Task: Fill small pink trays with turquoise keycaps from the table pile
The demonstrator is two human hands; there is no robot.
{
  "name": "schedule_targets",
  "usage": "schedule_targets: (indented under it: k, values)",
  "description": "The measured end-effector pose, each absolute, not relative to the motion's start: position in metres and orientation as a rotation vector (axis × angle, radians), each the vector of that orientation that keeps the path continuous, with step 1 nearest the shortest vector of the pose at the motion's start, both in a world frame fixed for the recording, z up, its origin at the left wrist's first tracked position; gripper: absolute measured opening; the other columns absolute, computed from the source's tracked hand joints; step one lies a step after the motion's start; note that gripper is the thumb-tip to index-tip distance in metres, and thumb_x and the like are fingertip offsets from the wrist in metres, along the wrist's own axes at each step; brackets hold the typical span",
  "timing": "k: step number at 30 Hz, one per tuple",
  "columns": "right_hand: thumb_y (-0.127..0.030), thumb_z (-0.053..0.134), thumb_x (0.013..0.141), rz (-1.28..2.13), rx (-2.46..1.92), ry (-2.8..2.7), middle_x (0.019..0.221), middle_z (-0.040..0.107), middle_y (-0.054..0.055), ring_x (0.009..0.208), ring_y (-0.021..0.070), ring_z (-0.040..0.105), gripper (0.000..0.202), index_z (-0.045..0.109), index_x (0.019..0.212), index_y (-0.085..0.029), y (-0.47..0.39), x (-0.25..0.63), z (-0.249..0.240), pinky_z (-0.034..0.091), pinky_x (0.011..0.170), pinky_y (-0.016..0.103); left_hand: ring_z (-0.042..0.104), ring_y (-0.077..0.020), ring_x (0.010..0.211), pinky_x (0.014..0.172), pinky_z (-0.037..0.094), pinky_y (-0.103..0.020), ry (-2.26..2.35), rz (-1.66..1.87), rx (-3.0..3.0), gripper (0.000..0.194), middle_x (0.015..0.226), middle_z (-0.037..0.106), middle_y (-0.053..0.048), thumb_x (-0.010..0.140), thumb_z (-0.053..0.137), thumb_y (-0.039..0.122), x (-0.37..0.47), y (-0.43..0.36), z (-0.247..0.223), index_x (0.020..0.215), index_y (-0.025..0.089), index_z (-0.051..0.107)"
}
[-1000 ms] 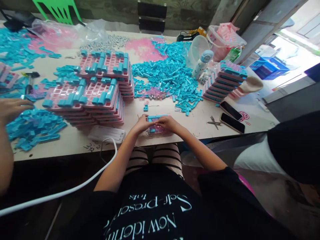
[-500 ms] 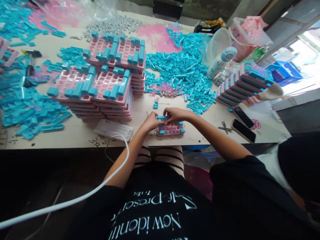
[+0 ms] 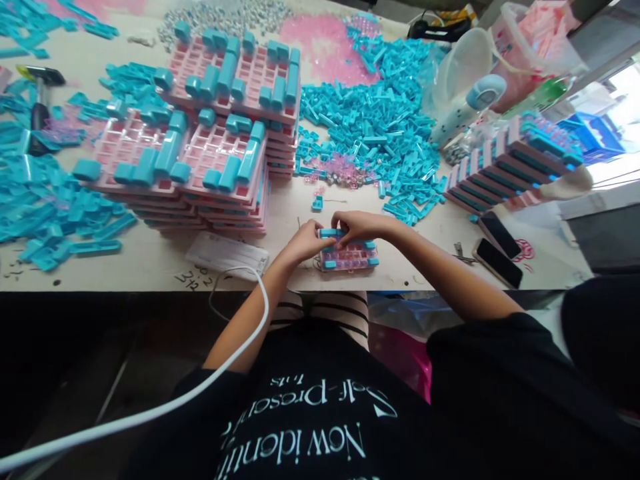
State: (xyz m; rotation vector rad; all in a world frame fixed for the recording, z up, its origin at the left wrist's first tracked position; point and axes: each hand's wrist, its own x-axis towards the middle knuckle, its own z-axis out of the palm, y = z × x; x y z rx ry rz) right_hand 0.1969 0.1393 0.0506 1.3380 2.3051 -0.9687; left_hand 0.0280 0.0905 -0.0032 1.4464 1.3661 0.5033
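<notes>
A small pink gridded plastic case (image 3: 347,257) with blue pieces at its corners lies near the table's front edge. My left hand (image 3: 306,241) is closed on its upper left end, the thumb laid over the top. From the right, my right hand (image 3: 361,227) bends over the far side, its fingertips pressed down on the case beside my left thumb. Between the fingers shows a blue plastic piece (image 3: 329,233) at the case's far left corner. Just beyond the hands lies one loose blue piece (image 3: 317,203).
Stacked pink gridded cases (image 3: 220,150) stand at left, a leaning row (image 3: 500,170) at right. Loose blue parts (image 3: 370,127) are heaped behind. A hammer (image 3: 40,100), a white power strip (image 3: 227,255) with its cable (image 3: 200,390) and two phones (image 3: 497,263) lie around.
The view has shifted slightly, so the table's things sit a little differently in frame. Both hands stay on the pink case, with only small finger movement.
</notes>
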Motion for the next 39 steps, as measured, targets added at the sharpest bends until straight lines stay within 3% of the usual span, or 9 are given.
schedule_targets:
  k: [4,11,22,39]
  values:
    - [-0.032,0.076,0.062,-0.914,1.316,2.296,0.083,0.060,0.002,0.068,0.0149,0.053,0.047,0.054,0.102,-0.019,0.142,0.194,0.049,0.035,0.057,0.024,0.056,-0.0220,0.084,0.070,0.043,-0.029,1.308,0.475,1.545,0.065,0.096,0.059,-0.010,0.060,0.071,0.054,0.026,0.090,0.000,0.106,0.011,0.056]
    - [-0.028,0.078,0.059,-0.871,1.216,2.262,0.080,0.059,0.002,0.067,0.0152,0.052,0.048,0.054,0.100,-0.018,0.149,0.187,0.049,0.034,0.054,0.024,0.057,-0.0255,0.089,0.072,0.044,-0.032,1.378,0.418,1.566,0.071,0.098,0.061,-0.011,0.055,0.076,0.053,0.030,0.095,-0.002,0.110,0.014,0.056]
    - [-0.034,0.077,0.060,-0.822,1.117,2.261,0.081,0.058,0.003,0.068,0.0155,0.051,0.050,0.055,0.101,-0.015,0.156,0.183,0.046,0.033,0.057,0.025,0.056,-0.0272,0.100,0.080,0.044,-0.032,1.377,0.343,1.598,0.064,0.108,0.061,-0.011,0.052,0.080,0.044,0.033,0.103,0.007,0.104,0.017,0.054]
    - [-0.032,0.078,0.060,-0.742,1.063,2.208,0.069,0.059,0.003,0.065,0.0165,0.052,0.040,0.064,0.089,-0.009,0.152,0.173,0.061,0.032,0.058,0.027,0.058,-0.0258,0.087,0.069,0.043,-0.033,1.447,0.208,1.818,0.056,0.101,0.062,-0.010,0.062,0.069,0.057,0.033,0.102,0.006,0.102,0.021,0.052]
